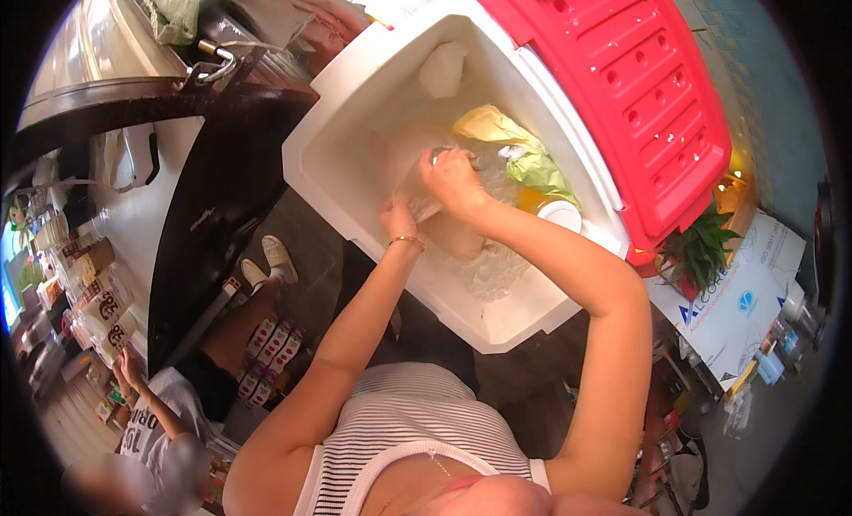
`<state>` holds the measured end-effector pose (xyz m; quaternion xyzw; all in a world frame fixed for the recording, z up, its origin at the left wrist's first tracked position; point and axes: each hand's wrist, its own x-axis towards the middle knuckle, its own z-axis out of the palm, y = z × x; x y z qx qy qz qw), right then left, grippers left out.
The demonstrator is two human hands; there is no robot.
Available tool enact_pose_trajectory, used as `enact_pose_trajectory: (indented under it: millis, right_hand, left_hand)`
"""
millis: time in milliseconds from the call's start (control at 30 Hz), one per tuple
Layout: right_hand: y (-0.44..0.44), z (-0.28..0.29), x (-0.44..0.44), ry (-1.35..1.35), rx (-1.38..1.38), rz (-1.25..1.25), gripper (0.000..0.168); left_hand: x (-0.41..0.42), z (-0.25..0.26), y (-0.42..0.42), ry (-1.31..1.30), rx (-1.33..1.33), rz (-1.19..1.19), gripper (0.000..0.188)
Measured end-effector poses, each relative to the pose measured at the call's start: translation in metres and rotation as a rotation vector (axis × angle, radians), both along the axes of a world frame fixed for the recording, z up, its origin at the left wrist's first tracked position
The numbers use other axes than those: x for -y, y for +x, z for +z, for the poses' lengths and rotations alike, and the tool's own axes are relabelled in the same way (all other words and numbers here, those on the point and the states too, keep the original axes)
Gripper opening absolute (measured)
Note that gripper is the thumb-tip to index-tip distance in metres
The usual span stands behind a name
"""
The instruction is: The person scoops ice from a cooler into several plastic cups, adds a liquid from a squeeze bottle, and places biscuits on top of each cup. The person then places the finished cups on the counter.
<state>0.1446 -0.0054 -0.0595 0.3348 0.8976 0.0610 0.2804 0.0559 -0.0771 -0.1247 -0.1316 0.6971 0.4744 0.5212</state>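
Both my hands reach down into a white cooler box with ice in its bottom. My right hand is closed around the grey handle of a tool, whose working end is blurred and partly hidden. Just below and to the left, my left hand holds a clear, crinkled plastic bag; its contents are unclear. Crushed ice lies nearest me. Along the right wall are a yellow plastic bag, a green plastic bag and a jar with a white lid.
The cooler's red lid hangs open on the right. A dark-framed counter stands at left, with several packaged goods beyond it. Another person is at lower left, hands on packages. A leafy plant stands right, beside a printed panel.
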Motion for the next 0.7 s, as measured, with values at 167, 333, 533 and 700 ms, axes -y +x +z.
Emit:
enact_pose_trajectory:
  millis: [167,333,533,700]
  right_hand:
    - [0.023,-0.036,0.009,0.298,-0.32,-0.047,0.044]
    - [0.038,-0.08,0.02,0.309,-0.267,-0.272,0.048]
    - [0.048,-0.069,0.062,0.141,-0.177,-0.664,0.059]
    - [0.056,-0.031,0.072,-0.184,-0.162,-0.969,0.069]
  left_hand:
    - [-0.002,0.009,0.012,0.203,0.119,-0.018,0.026]
    - [-0.014,0.018,0.027,0.202,0.143,-0.085,0.025]
    - [-0.017,0.011,0.014,0.128,0.167,-0.028,0.033]
    - [0.004,-0.008,0.043,0.19,0.125,-0.03,0.036]
